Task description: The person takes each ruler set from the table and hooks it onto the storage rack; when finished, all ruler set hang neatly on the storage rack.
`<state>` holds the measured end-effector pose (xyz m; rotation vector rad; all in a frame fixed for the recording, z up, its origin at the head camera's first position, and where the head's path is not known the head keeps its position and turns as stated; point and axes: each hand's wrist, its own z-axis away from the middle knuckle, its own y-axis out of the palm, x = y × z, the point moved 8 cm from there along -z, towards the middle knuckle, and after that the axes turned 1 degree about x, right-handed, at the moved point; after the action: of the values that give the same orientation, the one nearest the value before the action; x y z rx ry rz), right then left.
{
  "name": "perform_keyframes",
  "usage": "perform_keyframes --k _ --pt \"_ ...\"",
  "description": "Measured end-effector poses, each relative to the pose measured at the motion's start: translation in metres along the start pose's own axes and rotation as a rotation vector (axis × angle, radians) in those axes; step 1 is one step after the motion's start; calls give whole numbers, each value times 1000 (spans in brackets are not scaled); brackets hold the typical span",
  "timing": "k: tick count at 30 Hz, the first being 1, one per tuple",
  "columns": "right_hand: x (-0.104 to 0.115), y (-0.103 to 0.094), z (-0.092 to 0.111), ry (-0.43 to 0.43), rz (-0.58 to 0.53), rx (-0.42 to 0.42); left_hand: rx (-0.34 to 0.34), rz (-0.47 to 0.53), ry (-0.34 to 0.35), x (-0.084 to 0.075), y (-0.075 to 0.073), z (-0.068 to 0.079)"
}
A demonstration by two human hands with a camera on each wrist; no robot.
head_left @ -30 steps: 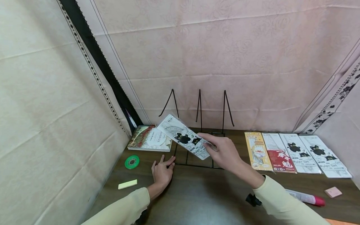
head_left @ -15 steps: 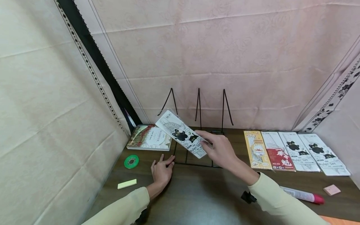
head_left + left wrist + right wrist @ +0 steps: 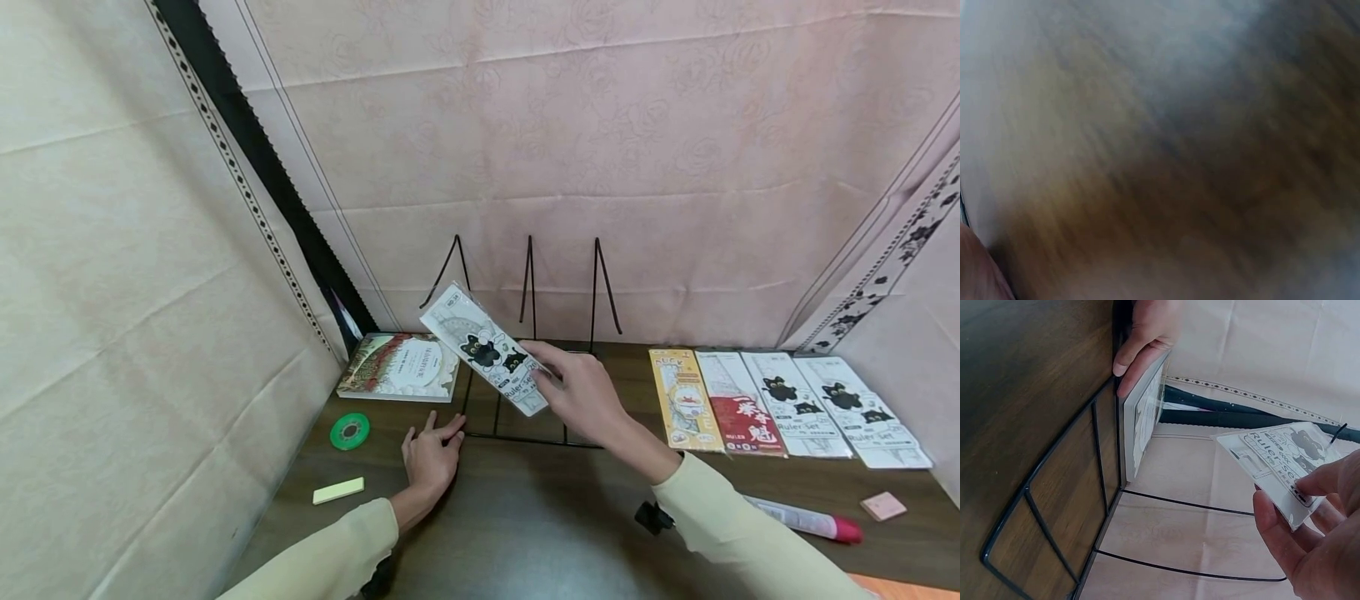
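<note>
My right hand (image 3: 588, 396) pinches the lower end of a plastic-wrapped ruler set (image 3: 483, 350), printed with black cats, tilted above a black wire rack (image 3: 525, 440). In the right wrist view, thumb and fingers close on the packet (image 3: 1272, 462) from both sides. My left hand (image 3: 433, 458) holds the rack's front left corner between thumb and index finger, its other fingers spread. Three upright wire prongs rise at the rack's back. The left wrist view is mostly blurred brown tabletop (image 3: 1166, 156), with a bit of skin in the lower left corner.
A book (image 3: 397, 367) lies left of the rack, with a green disc (image 3: 350, 431) and a pale yellow strip (image 3: 338, 491) nearer. At right lie several wrapped packets (image 3: 688, 400), a red-capped tube (image 3: 802, 518) and a pink square (image 3: 883, 506). Cloth walls enclose the table.
The ruler set has shifted slightly, its upper end a little higher and to the right. My right forearm has drifted a little left. My left hand has stayed at the rack's corner.
</note>
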<state>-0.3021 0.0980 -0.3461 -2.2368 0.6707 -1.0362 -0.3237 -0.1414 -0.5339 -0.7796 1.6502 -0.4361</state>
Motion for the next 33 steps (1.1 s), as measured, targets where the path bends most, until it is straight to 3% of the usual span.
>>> perform_keyframes --k 15,33 --pt "-23 25 -16 134 -160 -1 -1 23 31 -2 -2 2" --pt "-54 66 -41 293 -424 1 8 10 -2 -1 0 0"
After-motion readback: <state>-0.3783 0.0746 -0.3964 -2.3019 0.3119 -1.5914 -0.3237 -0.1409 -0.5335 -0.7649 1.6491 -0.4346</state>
